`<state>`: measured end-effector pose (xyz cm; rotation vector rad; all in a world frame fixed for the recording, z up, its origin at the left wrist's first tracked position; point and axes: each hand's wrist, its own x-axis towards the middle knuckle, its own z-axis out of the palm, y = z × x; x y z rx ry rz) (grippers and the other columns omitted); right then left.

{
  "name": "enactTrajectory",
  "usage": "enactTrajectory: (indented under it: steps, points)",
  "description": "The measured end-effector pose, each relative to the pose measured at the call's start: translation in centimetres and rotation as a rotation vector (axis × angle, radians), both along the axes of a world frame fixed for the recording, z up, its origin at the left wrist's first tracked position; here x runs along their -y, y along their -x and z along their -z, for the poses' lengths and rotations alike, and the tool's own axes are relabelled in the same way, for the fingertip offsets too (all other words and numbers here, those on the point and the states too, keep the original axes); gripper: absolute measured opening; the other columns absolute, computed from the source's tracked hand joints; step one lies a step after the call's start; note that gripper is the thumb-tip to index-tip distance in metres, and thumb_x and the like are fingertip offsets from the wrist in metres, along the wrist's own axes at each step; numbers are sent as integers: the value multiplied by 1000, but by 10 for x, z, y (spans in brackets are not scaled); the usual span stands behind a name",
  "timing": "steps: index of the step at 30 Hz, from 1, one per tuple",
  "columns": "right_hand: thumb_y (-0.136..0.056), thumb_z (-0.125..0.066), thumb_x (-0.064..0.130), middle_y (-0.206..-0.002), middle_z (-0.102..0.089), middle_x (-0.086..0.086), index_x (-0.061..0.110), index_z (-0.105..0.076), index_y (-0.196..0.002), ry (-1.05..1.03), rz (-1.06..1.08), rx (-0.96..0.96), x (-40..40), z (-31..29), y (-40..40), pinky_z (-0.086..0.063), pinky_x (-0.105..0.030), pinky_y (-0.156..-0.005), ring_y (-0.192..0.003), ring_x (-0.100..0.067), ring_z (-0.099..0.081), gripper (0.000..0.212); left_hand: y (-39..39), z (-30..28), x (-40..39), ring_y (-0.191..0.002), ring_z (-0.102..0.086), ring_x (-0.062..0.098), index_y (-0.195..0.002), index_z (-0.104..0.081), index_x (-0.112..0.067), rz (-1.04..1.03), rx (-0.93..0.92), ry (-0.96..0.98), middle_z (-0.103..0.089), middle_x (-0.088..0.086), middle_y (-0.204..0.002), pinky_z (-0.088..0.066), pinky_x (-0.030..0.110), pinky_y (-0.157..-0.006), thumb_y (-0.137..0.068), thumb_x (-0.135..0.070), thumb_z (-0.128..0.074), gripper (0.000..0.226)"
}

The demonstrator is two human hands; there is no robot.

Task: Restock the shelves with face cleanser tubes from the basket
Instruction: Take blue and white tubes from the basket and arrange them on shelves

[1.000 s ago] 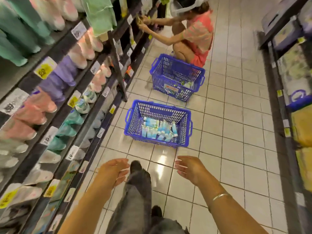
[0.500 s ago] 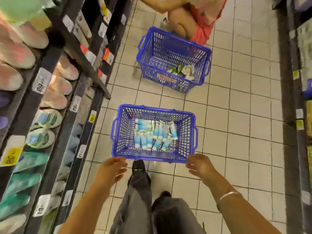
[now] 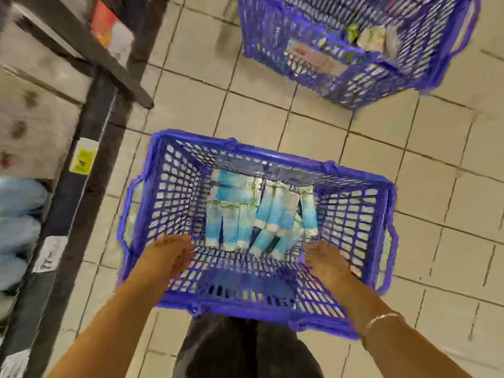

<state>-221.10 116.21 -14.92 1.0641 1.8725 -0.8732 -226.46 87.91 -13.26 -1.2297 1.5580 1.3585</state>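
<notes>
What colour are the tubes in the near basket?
Light blue fading to white; the tubes show best in the head view.

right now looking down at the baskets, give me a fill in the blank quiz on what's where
1. Both hands, the left hand and the right hand, reach into the near ____ basket.
2. The tubes in it are mostly white and ____.
3. A second basket stands on the tiled ____.
4. The shelves stand on the person's ____ side.

Missing words: blue; blue; floor; left
</notes>
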Motion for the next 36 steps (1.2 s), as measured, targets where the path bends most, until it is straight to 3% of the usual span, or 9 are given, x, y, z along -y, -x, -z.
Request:
enactTrajectory:
  steps: [4,5,10,13,17,22,26,30,36]
  points:
    - [-94,-45,10,-124,-54,-23,-3,-52,-122,-48,-188,-4,-19,79,13,-40,-37,-94,-116,-36,-50,32,1,99,-15,-46,-53,17,-82,-59,-5,83,75,26,-57,6,-49,-40,18,-50,-91,1,-49,14]
    - [-94,-47,11,-125,-53,-22,0,-49,-126,-80,-181,-12,-23,94,16,-39,-34,-92,-116,-35,-50,34,-1,119,-20,-57,-53,20,-93,-59,-2,146,94,53,-58,13,-63,-42,23,-57,-90,-1,-51,8]
    - [-85,-57,2,-127,-45,-28,-9,-40,-125,-261,-227,-151,-46,162,34,-32,-35,-87,-113,-31,-45,45,0,184,-42,-109,-54,40,-126,-46,4,432,98,317,-54,25,-122,-42,44,-91,-86,-9,-61,44]
    - [-85,-57,3,-121,-50,-28,-7,-42,-122,-241,-196,-150,-52,190,44,-42,-41,-83,-106,-36,-51,41,3,204,-51,-120,-47,38,-130,-42,2,621,121,409,-47,23,-133,-39,43,-97,-88,-17,-59,50]
    - [-86,-59,6,-120,-53,-22,0,-39,-121,-214,-115,-111,-53,210,50,-43,-39,-80,-106,-37,-55,41,5,214,-59,-122,-46,37,-127,-45,3,780,115,398,-47,22,-133,-38,43,-97,-91,-14,-54,41]
    - [-84,-64,12,-107,-60,-13,3,-43,-117,-168,-39,-154,-51,209,47,-41,-31,-69,-85,-23,-56,41,2,222,-42,-118,-51,33,-127,-49,-2,483,156,233,-54,15,-130,-42,44,-101,-77,-14,-72,56]
    - [-85,-65,20,-104,-65,-13,3,-55,-113,-84,21,-131,-46,191,38,-45,-30,-70,-90,-27,-63,35,-2,202,-36,-98,-63,30,-122,-50,-6,258,217,36,-65,14,-113,-53,44,-85,-84,-13,-65,42]
    - [-88,-60,17,-92,-63,-10,10,-56,-100,-1,90,-141,-30,148,26,-49,-32,-63,-77,-22,-60,14,-8,163,-27,-47,-64,16,-99,-56,-10,57,253,-175,-68,5,-56,-52,28,-45,-89,-7,-56,10]
    - [-89,-58,17,-94,-61,-13,4,-54,-109,35,98,-99,-3,52,24,-47,-32,-68,-85,-29,-61,24,-20,60,-18,-47,-59,18,-95,-52,-8,-12,187,-290,-59,10,-63,-52,27,-47,-89,-10,-58,9]
